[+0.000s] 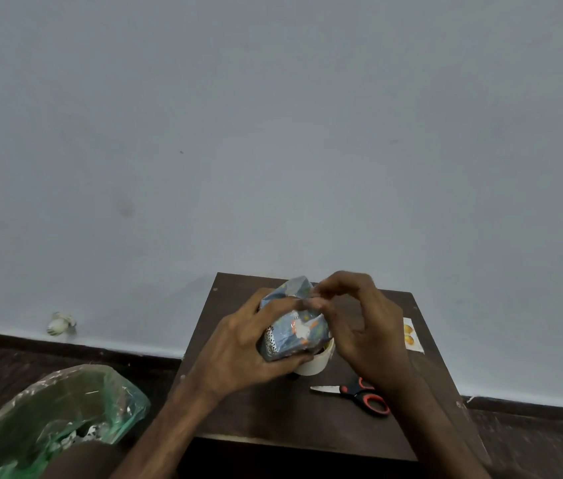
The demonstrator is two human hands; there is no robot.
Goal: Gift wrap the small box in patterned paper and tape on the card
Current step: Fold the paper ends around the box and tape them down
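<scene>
A person's left hand grips the box from its left side, fingers curled over the top and thumb tucked under the near edge, holding it just above the middle of a small dark table. The right hand comes in from the other side, its fingertips drawn together in a narrow pinch on the paper at the box's upper far edge, with the remaining fingers bent loosely above. The paper, blue with white and orange figures and a spotted patch on the near corner, covers every face of the box that shows and looks creased and shiny in places. Directly below the box, partly hidden by it and by the left thumb, a pale tape roll stands on the tabletop. Near it, towards the front right of the table, scissors with orange and black handles lie flat, blades pointing left, their handles partly under the right wrist. A card with yellow shapes lies at the table's right edge, apart from the box and partly behind the right hand. Left of the table, a green plastic bag sits open on the dark floor, and a small white object rests against the foot of the pale wall.
</scene>
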